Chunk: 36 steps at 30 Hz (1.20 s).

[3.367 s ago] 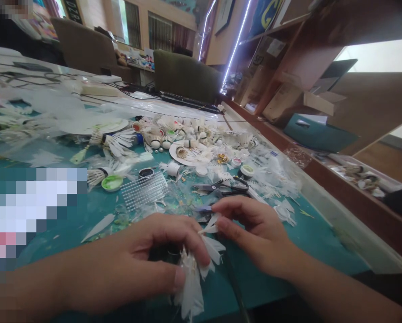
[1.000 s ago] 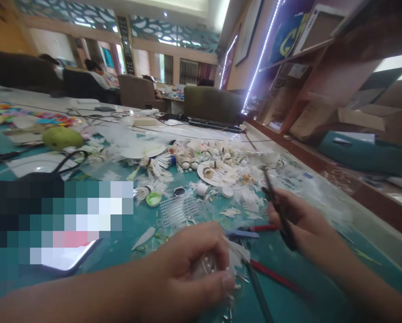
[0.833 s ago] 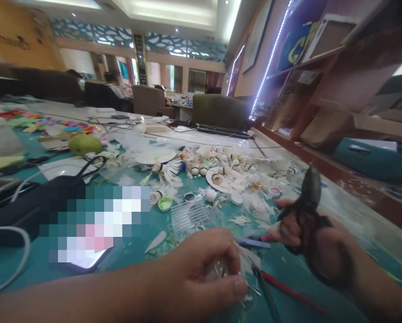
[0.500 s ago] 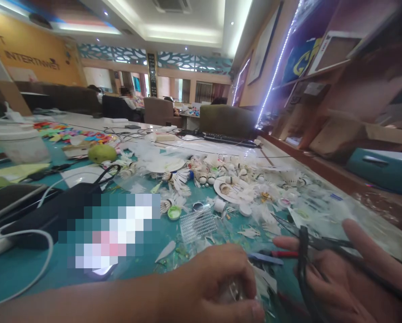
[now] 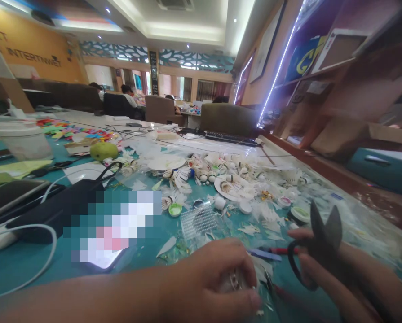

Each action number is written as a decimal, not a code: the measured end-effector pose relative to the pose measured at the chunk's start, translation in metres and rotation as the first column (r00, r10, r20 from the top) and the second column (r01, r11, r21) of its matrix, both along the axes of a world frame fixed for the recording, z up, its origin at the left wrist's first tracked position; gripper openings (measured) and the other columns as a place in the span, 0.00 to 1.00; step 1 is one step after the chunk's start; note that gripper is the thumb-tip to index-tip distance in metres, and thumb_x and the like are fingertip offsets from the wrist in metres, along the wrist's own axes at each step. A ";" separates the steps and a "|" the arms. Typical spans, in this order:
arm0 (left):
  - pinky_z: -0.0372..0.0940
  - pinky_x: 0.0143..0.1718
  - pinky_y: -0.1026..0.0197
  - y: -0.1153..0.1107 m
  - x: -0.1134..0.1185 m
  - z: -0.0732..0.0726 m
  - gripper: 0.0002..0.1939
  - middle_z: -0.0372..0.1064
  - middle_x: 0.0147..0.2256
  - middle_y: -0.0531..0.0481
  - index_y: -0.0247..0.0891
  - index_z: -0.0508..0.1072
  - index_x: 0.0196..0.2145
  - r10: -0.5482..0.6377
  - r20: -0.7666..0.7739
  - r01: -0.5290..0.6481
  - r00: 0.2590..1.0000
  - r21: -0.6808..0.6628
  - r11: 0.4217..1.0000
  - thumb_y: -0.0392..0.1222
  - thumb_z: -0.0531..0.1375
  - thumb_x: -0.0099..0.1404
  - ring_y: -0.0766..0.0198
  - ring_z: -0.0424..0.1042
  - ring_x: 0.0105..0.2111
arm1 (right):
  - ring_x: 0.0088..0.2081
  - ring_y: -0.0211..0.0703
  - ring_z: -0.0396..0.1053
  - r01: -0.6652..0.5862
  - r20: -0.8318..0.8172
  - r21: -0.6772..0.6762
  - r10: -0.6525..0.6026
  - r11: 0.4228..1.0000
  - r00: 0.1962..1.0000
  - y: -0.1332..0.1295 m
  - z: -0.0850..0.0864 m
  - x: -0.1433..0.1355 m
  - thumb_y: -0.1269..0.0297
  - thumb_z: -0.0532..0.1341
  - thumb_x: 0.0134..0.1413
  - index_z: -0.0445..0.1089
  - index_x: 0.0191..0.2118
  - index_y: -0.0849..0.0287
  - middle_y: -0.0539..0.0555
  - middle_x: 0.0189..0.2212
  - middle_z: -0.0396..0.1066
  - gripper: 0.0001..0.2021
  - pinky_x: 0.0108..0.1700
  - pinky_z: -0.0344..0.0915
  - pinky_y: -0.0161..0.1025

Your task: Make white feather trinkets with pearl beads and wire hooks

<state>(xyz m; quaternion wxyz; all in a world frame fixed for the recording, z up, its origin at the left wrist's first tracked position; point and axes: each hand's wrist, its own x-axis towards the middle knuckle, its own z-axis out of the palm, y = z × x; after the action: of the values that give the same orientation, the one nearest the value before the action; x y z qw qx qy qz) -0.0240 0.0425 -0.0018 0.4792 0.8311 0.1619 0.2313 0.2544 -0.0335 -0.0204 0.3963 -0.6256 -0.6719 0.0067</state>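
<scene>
My left hand is curled at the bottom centre around a small clear, shiny thing, perhaps plastic with metallic bits; the fingers cover most of it. To the right, my right hand grips black scissors, their blades spread and pointing up. One handle loop hangs by its fingers. Between the hands lie a red-handled tool and white feather pieces on the green table mat. Beyond my left hand is a clear sheet of rhinestone-like dots, near a small pot of green stuff.
Several shuttlecocks and loose feathers crowd the middle, around a white plate. On the left are a partly pixelated phone, a black case, a white cable, a green fruit and a lidded plastic cup.
The scissors have turned in my right hand, from lying across the palm to blades up, and its fingers have closed round them. My left hand stays nearly still.
</scene>
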 end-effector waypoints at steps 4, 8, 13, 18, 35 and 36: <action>0.64 0.46 0.58 -0.003 0.002 0.003 0.05 0.68 0.35 0.51 0.39 0.72 0.36 -0.006 0.006 0.006 1.000 0.027 1.000 0.42 0.60 0.70 0.60 0.69 0.38 | 0.23 0.45 0.74 -0.166 0.056 -0.073 0.170 0.983 0.984 0.008 0.022 -0.011 0.59 0.63 0.64 0.76 0.47 0.51 0.49 0.24 0.76 0.09 0.28 0.71 0.40; 0.62 0.43 0.63 -0.002 0.005 -0.001 0.04 0.69 0.35 0.56 0.42 0.74 0.38 0.044 -0.005 -0.044 0.999 0.003 0.999 0.41 0.60 0.72 0.64 0.67 0.35 | 0.23 0.41 0.72 -0.155 0.033 -0.077 0.158 0.985 0.987 0.015 0.018 -0.008 0.62 0.63 0.63 0.74 0.49 0.58 0.49 0.25 0.74 0.12 0.29 0.67 0.39; 0.61 0.41 0.65 -0.002 0.007 0.000 0.05 0.71 0.38 0.56 0.44 0.78 0.40 0.121 -0.074 -0.121 0.990 -0.005 0.993 0.45 0.62 0.69 0.62 0.68 0.39 | 0.24 0.40 0.68 -0.194 0.100 -0.064 0.200 0.979 0.975 0.020 0.011 -0.004 0.62 0.63 0.61 0.75 0.47 0.58 0.46 0.23 0.71 0.10 0.30 0.65 0.38; 0.60 0.41 0.64 -0.002 0.007 -0.004 0.06 0.72 0.40 0.57 0.46 0.78 0.41 0.163 -0.077 -0.156 0.984 0.095 0.983 0.47 0.64 0.68 0.62 0.68 0.42 | 0.27 0.40 0.70 -0.194 0.155 -0.085 0.205 0.977 0.966 0.024 0.006 -0.003 0.61 0.68 0.58 0.75 0.51 0.59 0.47 0.27 0.72 0.16 0.35 0.66 0.38; 0.62 0.48 0.61 -0.007 0.008 -0.006 0.05 0.73 0.44 0.55 0.46 0.79 0.42 0.124 -0.031 -0.115 0.992 0.198 0.973 0.44 0.65 0.69 0.59 0.69 0.47 | 0.50 0.65 0.74 -0.101 0.501 -0.292 0.242 0.951 0.831 0.013 0.024 -0.007 0.76 0.61 0.56 0.75 0.47 0.62 0.62 0.44 0.74 0.13 0.50 0.70 0.54; 0.63 0.47 0.61 -0.006 0.008 -0.006 0.05 0.73 0.44 0.53 0.45 0.79 0.42 0.118 -0.041 -0.109 0.992 0.185 0.977 0.44 0.65 0.69 0.58 0.69 0.47 | 0.50 0.64 0.74 -0.105 0.468 -0.276 0.229 0.955 0.854 0.003 0.022 -0.011 0.77 0.59 0.58 0.75 0.46 0.62 0.61 0.44 0.73 0.13 0.50 0.70 0.54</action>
<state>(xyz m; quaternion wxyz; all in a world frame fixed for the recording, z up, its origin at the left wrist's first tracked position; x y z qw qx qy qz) -0.0157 0.0361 -0.0075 0.3827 0.8666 0.1996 0.2504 0.2437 -0.0305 0.0014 0.1303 -0.5885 -0.7970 -0.0377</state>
